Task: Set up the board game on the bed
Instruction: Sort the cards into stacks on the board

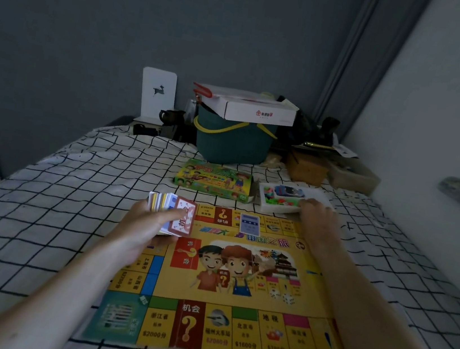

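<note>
As our game board lies flat on the checked bed, our left hand grips a card stack over its far-left corner, our right hand rests on the white tray beyond, grip unclear.

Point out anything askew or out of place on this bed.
The white cardboard box sits tilted on the green basket, overhanging its rim. A lone blue card lies slightly crooked on the game board. Nothing looks spilled or damaged.

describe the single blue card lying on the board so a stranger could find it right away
Start at the yellow game board spread on the checked bedsheet. Along its far edge lies one blue card, flat and alone. Unlike the cards in the left hand, it is loose, with a white panel.
</note>
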